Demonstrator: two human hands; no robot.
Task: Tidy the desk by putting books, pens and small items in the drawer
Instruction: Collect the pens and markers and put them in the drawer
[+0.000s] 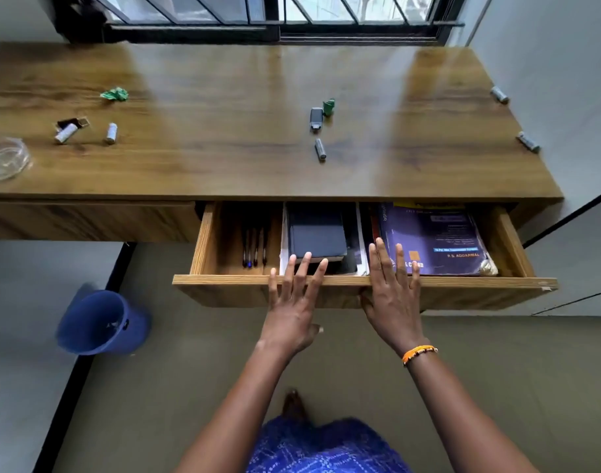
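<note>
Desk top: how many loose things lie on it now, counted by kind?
Batteries: 5
Green paper wads: 2
USB sticks: 2
Glass dish: 1
Total: 10

Both arms reached forward, palms down. The left hand (292,302) spread its straight fingers (301,268) apart, thumb tucked low. The right hand (393,295), a beaded orange band at its wrist, held its fingers (382,257) straight and holding nothing.
</note>
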